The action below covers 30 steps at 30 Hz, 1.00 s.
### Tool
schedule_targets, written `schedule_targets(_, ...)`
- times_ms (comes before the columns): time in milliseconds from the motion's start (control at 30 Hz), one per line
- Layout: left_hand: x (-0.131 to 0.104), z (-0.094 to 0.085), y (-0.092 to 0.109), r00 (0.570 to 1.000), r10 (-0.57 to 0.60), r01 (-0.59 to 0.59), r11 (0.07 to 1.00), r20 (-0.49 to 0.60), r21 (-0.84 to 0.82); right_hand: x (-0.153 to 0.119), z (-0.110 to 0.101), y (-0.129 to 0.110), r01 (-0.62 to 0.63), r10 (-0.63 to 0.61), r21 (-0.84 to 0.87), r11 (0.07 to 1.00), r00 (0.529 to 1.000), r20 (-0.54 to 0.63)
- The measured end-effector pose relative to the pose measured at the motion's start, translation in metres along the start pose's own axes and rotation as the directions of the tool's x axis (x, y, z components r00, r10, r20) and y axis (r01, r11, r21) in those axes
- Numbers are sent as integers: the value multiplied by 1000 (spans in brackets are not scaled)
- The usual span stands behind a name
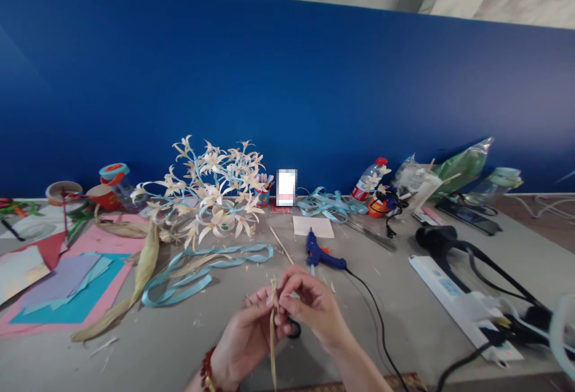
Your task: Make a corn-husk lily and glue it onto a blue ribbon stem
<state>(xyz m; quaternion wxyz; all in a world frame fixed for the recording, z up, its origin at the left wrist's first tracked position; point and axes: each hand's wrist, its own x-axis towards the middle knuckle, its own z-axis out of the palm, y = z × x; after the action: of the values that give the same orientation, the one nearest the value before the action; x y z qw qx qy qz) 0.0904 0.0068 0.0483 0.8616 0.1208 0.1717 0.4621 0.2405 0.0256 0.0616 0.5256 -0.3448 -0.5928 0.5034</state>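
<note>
Near the front edge of the table, my left hand (251,326) pinches a narrow strip of dried husk (272,344) that hangs down past the fingers. My right hand (309,305) is closed at the strip's upper end, its fingertips touching or nearly touching those of my left hand. Whatever lies between the right fingertips is too small to make out. Just beyond the hands lies a blue glue gun (321,251) with its cord running toward me. Light blue ribbon (179,290) and a larger dried husk (146,260) lie to the left.
Pale husk flowers (215,194) on blue stems stand at the back left. Coloured paper sheets (76,290) lie at the left. At the right are a white power strip (458,302), black cables and a phone (469,215). A red-capped bottle (371,179) leans near the blue wall (287,81).
</note>
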Motion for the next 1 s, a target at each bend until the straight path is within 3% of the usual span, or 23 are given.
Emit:
schedule_targets(167, -1, 0, 1, 995, 90, -84, 988, -41, 131, 5, -3, -11, 174, -196, -230, 958, 977, -79)
schedule_targets(300, -3, 0, 1, 992, 108, -97, 980, -58, 173, 9, -3, -20, 248, -287, -382, 890, 957, -46)
schedule_targets(533, -4, 3, 1, 991, 96, -76, 975, -88, 207, 11, -5, -26, 277, -293, -485, 830, 955, 45)
schedule_targets(1000, -2, 0, 0, 994, 63, -49, 987, -91, 154, 12, -9, -22, 357, -372, -585, 728, 923, 101)
